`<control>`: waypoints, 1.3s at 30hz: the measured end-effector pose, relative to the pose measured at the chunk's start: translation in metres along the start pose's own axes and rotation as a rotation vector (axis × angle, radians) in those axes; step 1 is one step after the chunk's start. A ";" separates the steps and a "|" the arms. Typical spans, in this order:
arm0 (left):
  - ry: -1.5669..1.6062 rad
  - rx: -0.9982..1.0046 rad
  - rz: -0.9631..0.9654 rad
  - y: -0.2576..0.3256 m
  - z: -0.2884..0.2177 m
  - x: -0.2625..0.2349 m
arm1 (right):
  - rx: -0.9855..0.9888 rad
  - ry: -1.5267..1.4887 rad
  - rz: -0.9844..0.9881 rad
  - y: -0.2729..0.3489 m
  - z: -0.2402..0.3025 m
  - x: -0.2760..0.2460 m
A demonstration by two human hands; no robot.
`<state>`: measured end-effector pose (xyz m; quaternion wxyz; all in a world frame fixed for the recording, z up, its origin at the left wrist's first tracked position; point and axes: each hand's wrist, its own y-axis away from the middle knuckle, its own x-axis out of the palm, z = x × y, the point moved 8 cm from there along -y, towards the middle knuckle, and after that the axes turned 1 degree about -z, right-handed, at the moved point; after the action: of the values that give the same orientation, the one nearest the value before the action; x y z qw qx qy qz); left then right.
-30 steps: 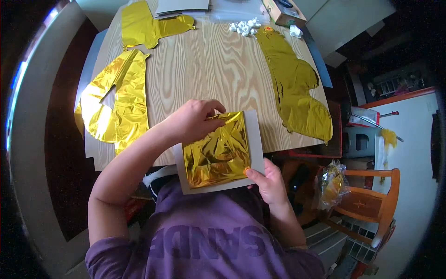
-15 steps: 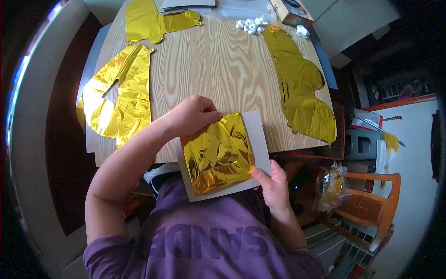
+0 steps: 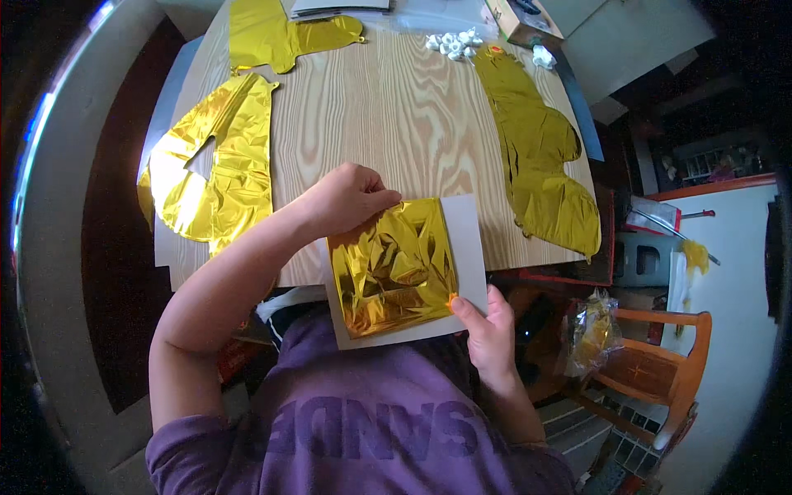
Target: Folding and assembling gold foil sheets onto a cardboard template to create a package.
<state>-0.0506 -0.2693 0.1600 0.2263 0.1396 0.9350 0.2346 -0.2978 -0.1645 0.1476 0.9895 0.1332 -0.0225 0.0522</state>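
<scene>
A folded gold foil balloon [image 3: 394,268] lies flat on a pale grey card [image 3: 471,247] just in front of my chest, by the table's near edge. My left hand [image 3: 351,198] pinches the foil's top edge between thumb and fingers. At the lower right corner my right hand [image 3: 488,338] grips the card and the foil together, its thumb on top beside a small orange tab [image 3: 453,300]. The fingers of that hand are mostly hidden behind the card.
Flattened gold foil balloons lie on the wooden table [image 3: 355,115]: one at left [image 3: 239,157], one at far left [image 3: 256,37], one at right [image 3: 540,157]. Crumpled white pieces [image 3: 454,43], a box [image 3: 521,23] and stacked sheets [image 3: 340,8] sit at the back. A wooden chair [image 3: 660,363] holds a clear bag [image 3: 591,334].
The card and folded foil have risen slightly and tilted a little, and the creases and reflections on the foil have shifted. Both hands keep their grips.
</scene>
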 end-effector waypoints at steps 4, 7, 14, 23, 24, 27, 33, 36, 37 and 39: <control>-0.137 0.060 -0.061 0.001 -0.003 -0.004 | 0.052 -0.110 0.025 0.000 -0.008 0.002; -0.148 0.060 -0.087 0.005 -0.007 -0.003 | 0.025 -0.093 0.013 -0.001 -0.005 0.004; -0.101 0.047 -0.086 0.005 -0.014 0.000 | 0.048 -0.046 -0.034 0.001 -0.007 -0.003; -0.249 0.028 -0.001 0.009 -0.027 0.010 | 0.182 -0.101 -0.047 0.001 -0.011 -0.016; -0.239 -0.016 0.066 0.016 -0.029 0.014 | 0.167 -0.121 -0.043 0.001 -0.010 -0.015; -0.292 0.188 -0.068 0.004 -0.021 0.010 | 0.127 -0.149 -0.033 -0.001 -0.009 -0.013; -0.108 0.079 -0.008 -0.007 -0.007 0.006 | 0.080 -0.099 -0.036 -0.001 -0.005 -0.012; -0.049 0.077 -0.049 -0.006 -0.009 0.003 | 0.078 -0.086 -0.041 0.000 -0.005 -0.013; -0.057 0.060 -0.019 -0.006 -0.009 0.004 | 0.074 -0.089 -0.045 0.001 -0.004 -0.013; -0.072 0.025 0.040 -0.005 -0.009 0.004 | 0.070 -0.091 -0.055 0.002 -0.003 -0.013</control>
<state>-0.0592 -0.2759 0.1632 0.2535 0.1694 0.9261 0.2223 -0.3105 -0.1632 0.1443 0.9832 0.1708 -0.0619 0.0195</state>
